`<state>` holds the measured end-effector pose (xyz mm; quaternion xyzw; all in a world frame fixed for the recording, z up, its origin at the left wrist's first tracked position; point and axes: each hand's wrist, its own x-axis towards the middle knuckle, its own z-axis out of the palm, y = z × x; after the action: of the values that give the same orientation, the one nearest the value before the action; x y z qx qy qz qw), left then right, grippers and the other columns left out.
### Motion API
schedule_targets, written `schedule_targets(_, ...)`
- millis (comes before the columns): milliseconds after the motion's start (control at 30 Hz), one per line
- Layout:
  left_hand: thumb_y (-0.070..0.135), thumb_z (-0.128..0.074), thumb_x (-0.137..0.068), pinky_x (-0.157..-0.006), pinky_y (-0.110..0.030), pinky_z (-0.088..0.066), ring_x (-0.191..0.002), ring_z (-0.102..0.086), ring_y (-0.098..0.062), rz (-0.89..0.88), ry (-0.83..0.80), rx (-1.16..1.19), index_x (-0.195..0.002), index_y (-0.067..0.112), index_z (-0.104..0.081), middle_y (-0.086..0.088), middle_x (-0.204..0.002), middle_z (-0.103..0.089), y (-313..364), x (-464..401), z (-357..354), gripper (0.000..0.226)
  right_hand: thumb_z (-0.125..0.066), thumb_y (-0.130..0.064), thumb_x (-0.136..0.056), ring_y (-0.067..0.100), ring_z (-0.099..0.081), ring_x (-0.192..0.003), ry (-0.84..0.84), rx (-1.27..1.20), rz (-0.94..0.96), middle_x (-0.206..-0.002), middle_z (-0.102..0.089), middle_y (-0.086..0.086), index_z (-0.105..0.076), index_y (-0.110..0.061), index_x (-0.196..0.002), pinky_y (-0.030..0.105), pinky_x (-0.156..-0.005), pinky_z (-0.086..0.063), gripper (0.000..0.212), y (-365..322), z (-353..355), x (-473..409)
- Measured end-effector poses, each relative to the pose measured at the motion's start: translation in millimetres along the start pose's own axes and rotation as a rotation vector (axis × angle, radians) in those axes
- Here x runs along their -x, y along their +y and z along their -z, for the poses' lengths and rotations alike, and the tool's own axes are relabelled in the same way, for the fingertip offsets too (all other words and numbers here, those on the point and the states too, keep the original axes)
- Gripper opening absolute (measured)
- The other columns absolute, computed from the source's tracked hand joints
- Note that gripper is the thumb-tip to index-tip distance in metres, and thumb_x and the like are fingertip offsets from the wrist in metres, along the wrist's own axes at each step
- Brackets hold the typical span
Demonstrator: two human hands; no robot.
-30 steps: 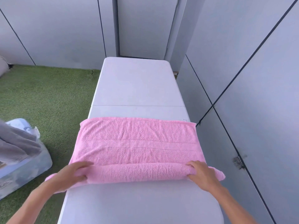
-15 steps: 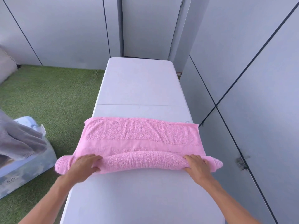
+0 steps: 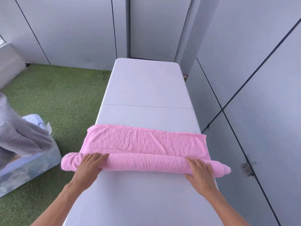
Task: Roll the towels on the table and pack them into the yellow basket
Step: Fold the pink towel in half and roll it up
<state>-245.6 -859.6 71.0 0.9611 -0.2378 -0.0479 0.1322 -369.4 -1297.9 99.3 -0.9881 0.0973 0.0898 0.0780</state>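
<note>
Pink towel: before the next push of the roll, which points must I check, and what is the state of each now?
1. Left hand on the roll: ok, fingers flat on top.
2. Right hand on the roll: ok, fingers flat on top.
3. Flat part of the pink towel left to roll: ok, a band lies ahead.
4. Roll ends: not ok, both overhang the table edges.
5. Roll tightness: cannot tell.
6. Yellow basket: cannot tell, not in view.
</note>
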Motion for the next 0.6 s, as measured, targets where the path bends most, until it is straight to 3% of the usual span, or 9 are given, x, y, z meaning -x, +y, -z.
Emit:
schedule_targets(100,0.023,-0.07,-0.084,-0.103,-0.031,-0.033,-0.119,-0.053,-0.018,0.064,-0.255,0.007,-0.137,0.025,-0.049,0.006,-0.126,-0.058,6,-18,23,0.057,-0.061,-0.034,-0.089,0.016,-0.042,-0.127,-0.013,0.035,0.015,-0.128,-0.051,-0.009,-0.042,-0.028,-0.137,0.037,-0.104,-0.03,0.052,-2,8,-5)
schedule_targets(167,0.026,-0.066,-0.087,-0.107,-0.025,-0.029,-0.13,-0.043,-0.013,0.113,-0.532,0.04,-0.142,0.026,-0.042,0.008,-0.139,-0.049,2,-26,38,0.06,-0.059,-0.039,-0.09,0.018,-0.047,-0.122,-0.152,0.049,0.036,-0.126,-0.053,-0.007,-0.043,-0.029,-0.134,0.037,-0.098,-0.037,0.048,6,14,-9)
schedule_targets(200,0.025,-0.065,-0.087,-0.108,-0.023,-0.027,-0.131,-0.041,-0.012,0.113,-0.559,0.103,-0.141,0.028,-0.043,0.009,-0.14,-0.048,0,-27,42,0.058,-0.06,-0.042,-0.088,0.019,-0.05,-0.119,-0.226,0.019,0.033,-0.125,-0.055,-0.005,-0.044,-0.029,-0.133,0.038,-0.097,-0.039,0.049,11,17,-10)
schedule_targets(233,0.021,-0.063,-0.089,-0.107,-0.024,-0.029,-0.13,-0.043,-0.012,0.107,-0.496,0.169,-0.138,0.032,-0.045,0.009,-0.138,-0.049,-3,-26,42,0.053,-0.061,-0.045,-0.086,0.02,-0.052,-0.117,-0.278,-0.043,0.022,-0.125,-0.056,-0.004,-0.045,-0.03,-0.132,0.038,-0.097,-0.041,0.05,16,20,-12)
schedule_targets(300,0.013,-0.06,-0.089,-0.101,-0.033,-0.04,-0.12,-0.054,-0.017,0.09,-0.163,0.268,-0.129,0.038,-0.053,0.009,-0.128,-0.057,-9,-19,38,0.047,-0.062,-0.045,-0.085,0.019,-0.052,-0.117,-0.289,-0.189,-0.014,-0.127,-0.056,-0.003,-0.046,-0.03,-0.133,0.037,-0.099,-0.041,0.053,21,21,-12)
schedule_targets(367,0.027,-0.062,-0.089,-0.097,-0.039,-0.046,-0.115,-0.058,-0.02,0.048,0.052,0.211,-0.127,0.033,-0.058,0.007,-0.125,-0.06,-14,-8,28,0.039,-0.058,-0.042,-0.089,0.02,-0.051,-0.121,-0.203,-0.22,-0.042,-0.131,-0.055,-0.002,-0.042,-0.029,-0.139,0.037,-0.102,-0.038,0.054,19,18,-10)
schedule_targets(433,0.051,-0.061,-0.082,-0.101,-0.043,-0.043,-0.12,-0.053,-0.018,-0.034,0.015,0.103,-0.134,0.03,-0.052,0.008,-0.13,-0.056,-13,2,18,0.057,-0.054,-0.041,-0.092,0.018,-0.047,-0.125,-0.14,-0.156,-0.042,-0.135,-0.052,-0.004,-0.038,-0.03,-0.142,0.038,-0.106,-0.034,0.053,14,12,-6)
schedule_targets(467,0.053,-0.068,-0.076,-0.101,-0.044,-0.043,-0.12,-0.052,-0.018,-0.051,-0.031,0.065,-0.137,0.029,-0.048,0.008,-0.13,-0.054,-12,6,15,0.069,-0.052,-0.04,-0.093,0.016,-0.043,-0.129,-0.125,-0.127,-0.033,-0.138,-0.049,-0.006,-0.036,-0.03,-0.143,0.039,-0.108,-0.03,0.053,11,9,-3)
schedule_targets(600,0.038,-0.092,-0.049,-0.086,-0.045,-0.049,-0.1,-0.059,-0.024,0.024,-0.04,-0.113,-0.125,0.023,-0.054,0.004,-0.109,-0.057,0,-1,14,0.086,-0.049,-0.037,-0.096,0.014,-0.027,-0.139,0.007,-0.077,-0.044,-0.147,-0.035,-0.007,-0.032,-0.032,-0.146,0.042,-0.114,-0.016,0.053,6,1,9)
